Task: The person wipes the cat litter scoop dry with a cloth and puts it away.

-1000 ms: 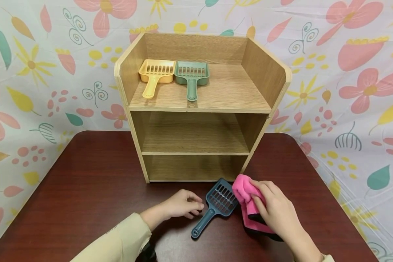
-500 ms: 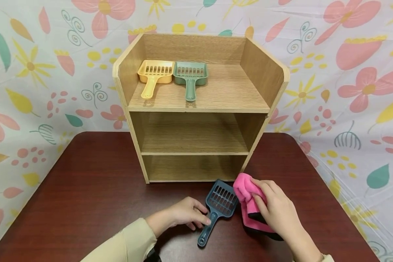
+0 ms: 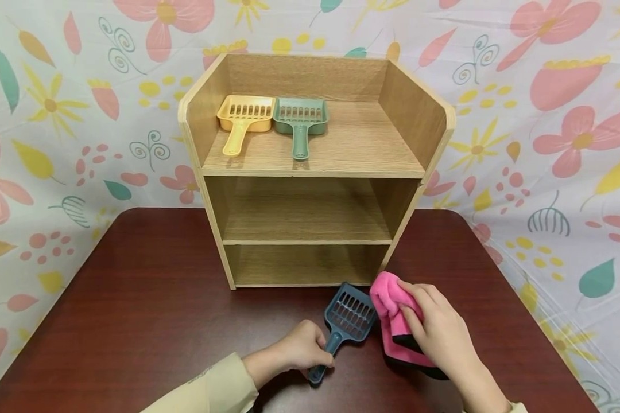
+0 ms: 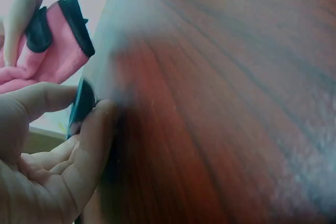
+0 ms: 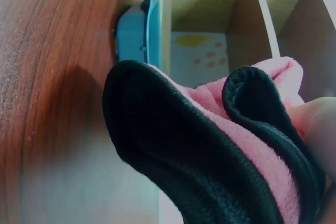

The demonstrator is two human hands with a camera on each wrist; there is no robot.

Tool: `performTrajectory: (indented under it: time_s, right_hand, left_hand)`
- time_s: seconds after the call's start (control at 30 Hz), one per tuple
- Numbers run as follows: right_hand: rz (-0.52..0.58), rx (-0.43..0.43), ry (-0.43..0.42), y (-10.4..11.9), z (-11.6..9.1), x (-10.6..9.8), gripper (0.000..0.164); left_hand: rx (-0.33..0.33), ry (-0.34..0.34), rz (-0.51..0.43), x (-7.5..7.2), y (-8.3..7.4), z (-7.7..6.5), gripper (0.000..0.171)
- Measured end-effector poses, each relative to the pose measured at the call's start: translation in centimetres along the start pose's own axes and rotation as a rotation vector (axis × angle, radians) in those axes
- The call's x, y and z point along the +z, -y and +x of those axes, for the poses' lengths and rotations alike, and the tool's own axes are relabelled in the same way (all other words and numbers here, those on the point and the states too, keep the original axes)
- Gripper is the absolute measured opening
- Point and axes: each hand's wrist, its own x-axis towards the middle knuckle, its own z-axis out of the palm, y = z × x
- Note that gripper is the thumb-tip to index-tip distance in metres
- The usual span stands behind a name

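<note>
My left hand (image 3: 303, 349) pinches the handle of a dark blue slotted litter scoop (image 3: 350, 314) between thumb and fingers; the scoop lies on the table before the shelf. In the left wrist view the handle (image 4: 83, 102) shows edge-on between thumb and fingertips. My right hand (image 3: 438, 327) grips a bunched pink cloth with black edging (image 3: 392, 295), just right of the scoop's head. In the right wrist view the cloth (image 5: 262, 156) fills the lower right, close to the blue scoop (image 5: 134, 38); whether they touch, I cannot tell.
A wooden shelf unit (image 3: 315, 174) stands at the back of the dark red table (image 3: 150, 321). On its top board, at the left, lie a yellow scoop (image 3: 243, 119) and a green scoop (image 3: 301, 123) side by side. A patterned curtain (image 3: 547, 143) hangs behind.
My left hand has moved right and toward me and taken hold of the scoop's handle. The handle end has swung a little to the right. The right hand keeps its grip on the cloth.
</note>
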Motion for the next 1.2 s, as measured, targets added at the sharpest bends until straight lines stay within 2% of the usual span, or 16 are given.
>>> performTrajectory:
  time_s: [0.1,0.2,0.3,0.43,0.6,0.73,0.9,1.0,1.2]
  right_hand:
    - [0.003,-0.001,-0.008,-0.1,-0.1,0.0,0.046]
    - [0.018,-0.005,-0.025,-0.2,-0.1,0.0,0.047]
    - [0.078,-0.003,-0.028,-0.3,0.1,0.2,0.047]
    - [0.201,0.039,-0.002,-0.5,0.4,0.4,0.044]
    - [0.327,0.170,0.065,-0.9,0.8,0.2,0.036]
    - [0.422,0.229,0.148,-1.0,1.1,-0.1,0.032]
    - [0.519,0.253,0.256,-0.8,1.5,0.3,0.030]
    - [0.550,0.273,0.267,-0.4,1.6,0.7,0.030]
    - [0.790,0.299,0.357,1.0,1.3,1.2,0.039]
  left_hand:
    - [0.011,0.004,-0.067,-0.6,0.3,-0.1,0.003]
    - [0.032,0.019,-0.097,-1.6,0.6,-0.2,0.015]
    - [0.089,0.012,-0.065,-2.7,1.1,-0.4,0.026]
    - [0.172,-0.023,-0.015,-4.3,1.4,-1.0,0.030]
    - [0.245,-0.057,0.010,-6.7,0.6,-2.5,0.031]
    - [0.320,-0.052,0.092,-8.1,-0.3,-3.5,0.030]
    - [0.414,-0.008,0.149,-8.3,-0.9,-4.1,0.030]
    - [0.405,0.005,0.096,-8.1,-1.1,-4.1,0.030]
    - [0.373,-0.005,0.019,-8.1,-0.9,-3.8,0.030]
